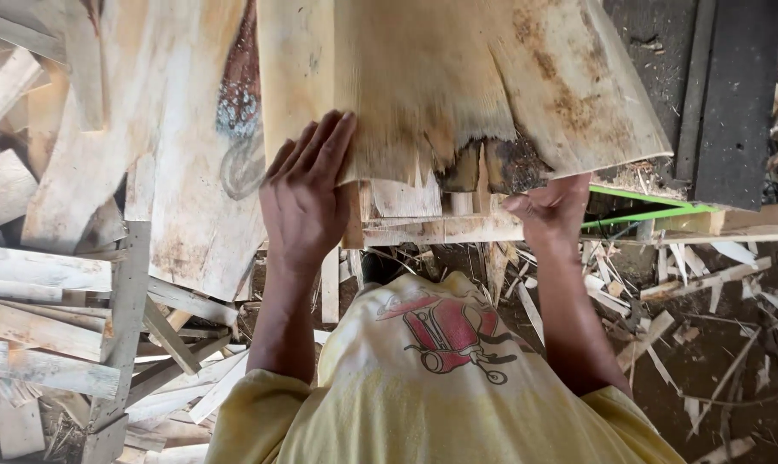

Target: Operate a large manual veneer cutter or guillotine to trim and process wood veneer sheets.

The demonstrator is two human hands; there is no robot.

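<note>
At the near edge of the desk, the left hand [305,193] lay flat, fingers spread, on the thin wood sheet [458,82]. The right hand [550,210] pinched its torn edge. That dry, cracked edge could split or give splinters.

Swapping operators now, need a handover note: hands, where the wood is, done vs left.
Left hand: flat, fingers spread, on top of the wide wood sheet at its ragged near edge.
Right hand: gripping that sheet's near edge from below, beside a dark rotted notch.
Sheet lies over a stack of narrow wood strips.
More sheets and offcuts piled to the left; splinters on the ground.
Done: sheet in hand. Left: cannot tell from this view.
</note>
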